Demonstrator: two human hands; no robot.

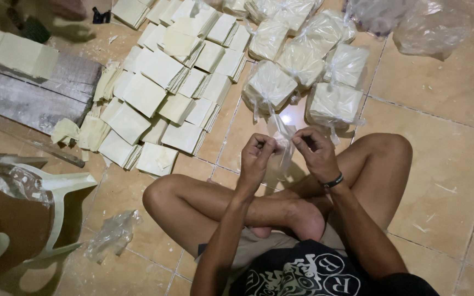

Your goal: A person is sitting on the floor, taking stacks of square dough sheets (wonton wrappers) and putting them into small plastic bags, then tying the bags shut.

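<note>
Plastic bag (281,143), clear and thin, sits at frame centre, pinched between both hands above the crossed legs (259,211). Left hand (257,157) closes its fingertips on one edge of the film; right hand (314,151), with a dark wristband (333,181), closes its fingertips on the opposite edge. Judged step: separating the bag mouth. The next move calls for a steady pull apart without tearing the film.

Lower left of the frame: a crumpled scrap of clear plastic (113,234) lies on the tiled floor (445,181), beside a pale plastic stool (56,192).

Just beyond the hands: filled bags (303,66), each a knotted clear pouch holding a square pale-yellow block, grouped touching one another. No labels are visible.

Left of these: unbagged stacks (165,82) of pale-yellow square sheets, laid in overlapping rows.

Upper right: further crumpled clear bags (412,22). Upper left: a grey wooden plank (28,93).
</note>
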